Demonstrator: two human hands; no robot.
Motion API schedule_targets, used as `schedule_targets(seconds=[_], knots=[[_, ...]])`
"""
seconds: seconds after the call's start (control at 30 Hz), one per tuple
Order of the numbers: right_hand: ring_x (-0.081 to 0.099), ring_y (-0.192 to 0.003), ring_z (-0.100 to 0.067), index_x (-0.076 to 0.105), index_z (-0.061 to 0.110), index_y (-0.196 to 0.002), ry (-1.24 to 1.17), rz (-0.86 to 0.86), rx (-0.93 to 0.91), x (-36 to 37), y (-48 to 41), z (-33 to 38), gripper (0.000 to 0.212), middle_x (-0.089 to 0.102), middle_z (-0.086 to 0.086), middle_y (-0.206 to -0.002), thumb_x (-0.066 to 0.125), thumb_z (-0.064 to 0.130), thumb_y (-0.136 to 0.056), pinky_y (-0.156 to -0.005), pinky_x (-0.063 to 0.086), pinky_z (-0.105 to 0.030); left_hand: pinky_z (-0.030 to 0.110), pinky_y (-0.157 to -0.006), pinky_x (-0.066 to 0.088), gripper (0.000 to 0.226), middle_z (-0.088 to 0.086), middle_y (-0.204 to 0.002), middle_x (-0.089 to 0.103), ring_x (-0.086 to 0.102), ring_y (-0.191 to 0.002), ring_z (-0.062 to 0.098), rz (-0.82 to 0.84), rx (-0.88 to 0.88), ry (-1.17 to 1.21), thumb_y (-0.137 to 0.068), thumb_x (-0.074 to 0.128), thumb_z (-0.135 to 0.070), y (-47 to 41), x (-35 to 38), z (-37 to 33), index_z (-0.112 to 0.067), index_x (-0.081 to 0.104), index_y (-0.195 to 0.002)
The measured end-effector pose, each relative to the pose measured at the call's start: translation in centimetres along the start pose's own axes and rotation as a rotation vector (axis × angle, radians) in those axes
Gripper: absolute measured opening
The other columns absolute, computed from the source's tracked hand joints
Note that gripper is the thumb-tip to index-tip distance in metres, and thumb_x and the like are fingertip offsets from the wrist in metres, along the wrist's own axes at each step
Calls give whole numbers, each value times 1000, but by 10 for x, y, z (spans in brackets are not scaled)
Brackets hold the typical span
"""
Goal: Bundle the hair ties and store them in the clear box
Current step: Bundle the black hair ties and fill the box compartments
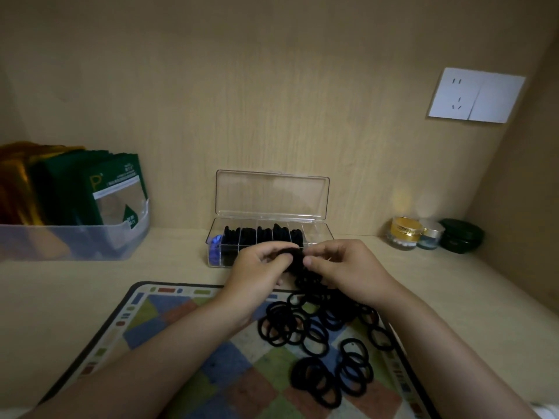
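Observation:
A bundle of black hair ties (298,261) hangs between my two hands just above the mat. My left hand (257,272) pinches its left side and my right hand (341,267) pinches its right side. Several loose black hair ties (317,334) lie scattered on the patterned mat (181,328) below my hands. Behind my hands stands the clear box (320,229) with its lid (272,195) raised. Several of its compartments hold black hair ties, and the leftmost one holds something blue (215,246).
A translucent bin (75,240) with green and gold packets stands at the back left. Three small jars (432,234) sit at the back right near the side wall. A white wall socket (476,95) is on the back panel.

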State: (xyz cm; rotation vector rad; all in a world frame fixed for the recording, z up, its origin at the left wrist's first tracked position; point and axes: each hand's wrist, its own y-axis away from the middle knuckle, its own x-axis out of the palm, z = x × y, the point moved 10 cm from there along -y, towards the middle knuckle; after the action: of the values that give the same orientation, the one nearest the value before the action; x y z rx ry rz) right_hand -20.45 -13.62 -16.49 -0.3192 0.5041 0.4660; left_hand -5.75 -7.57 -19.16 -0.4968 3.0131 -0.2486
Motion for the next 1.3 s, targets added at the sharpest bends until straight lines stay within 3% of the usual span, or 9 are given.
schedule_targets(seconds=[0.13,0.33,0.47,0.57,0.7,0.8,1.0,1.17,1.3], knots=[[62,-64,2,76,32,-85,360,-65,-63,-18,5,9,12,73,14,-81,66,40,-88,-68,53,-27,16,-60,49,26,-13,-86,75,62,-67,-2,-37,-33,-13,-95,57,-14,-1,-10,3,-32,76,-93],[64,-77,-1,76,36,-88,777,156,108,3,9,-3,50,70,16,-80,66,78,-63,-73,56,-31,34,-79,60,30,-3,-96,74,71,-81,20,-45,-50,-45,-94,56,-9,1,-9,9,-32,72,-105],[65,-75,-3,77,31,-81,648,146,30,7,4,-3,19,71,11,-77,72,48,-83,-78,58,-37,38,-83,61,31,8,-94,75,72,-90,22,-42,-22,-41,-92,63,-6,-1,-11,8,-29,67,-113],[62,-60,-6,76,18,-76,338,100,9,-3,4,5,19,71,1,-68,73,33,-87,-66,56,-30,25,-74,61,27,6,-97,75,74,-87,14,-34,-26,7,-93,64,-5,0,-10,8,-23,70,-111],[46,-41,-8,71,7,-74,15,167,8,10,13,20,27,58,-5,-51,66,26,-94,-47,38,-16,15,-65,56,26,1,-99,75,75,-81,11,8,-38,69,-93,64,-3,5,-3,5,-17,73,-112],[47,-41,-6,68,12,-71,74,206,-5,24,13,18,30,60,4,-48,64,28,-96,-49,39,-17,18,-68,58,25,3,-105,75,75,-86,13,43,-44,98,-93,63,-2,6,6,5,-14,74,-112],[55,-52,0,66,23,-68,385,99,-42,17,4,7,29,62,7,-58,65,38,-93,-56,42,-20,29,-83,60,24,3,-110,75,75,-92,19,133,-81,118,-97,61,-17,5,14,9,-18,72,-117],[51,-57,-6,60,22,-62,513,80,-119,17,7,15,36,58,4,-61,64,45,-90,-59,44,-29,24,-83,59,28,-2,-108,76,73,-98,9,181,-49,37,-90,69,-11,5,19,9,-22,73,-116],[61,-65,-5,68,26,-77,456,53,-92,11,8,15,28,67,5,-69,70,53,-82,-65,52,-33,20,-75,59,26,1,-108,76,75,-92,14,116,-64,58,-93,65,-9,1,7,9,-22,73,-114]])
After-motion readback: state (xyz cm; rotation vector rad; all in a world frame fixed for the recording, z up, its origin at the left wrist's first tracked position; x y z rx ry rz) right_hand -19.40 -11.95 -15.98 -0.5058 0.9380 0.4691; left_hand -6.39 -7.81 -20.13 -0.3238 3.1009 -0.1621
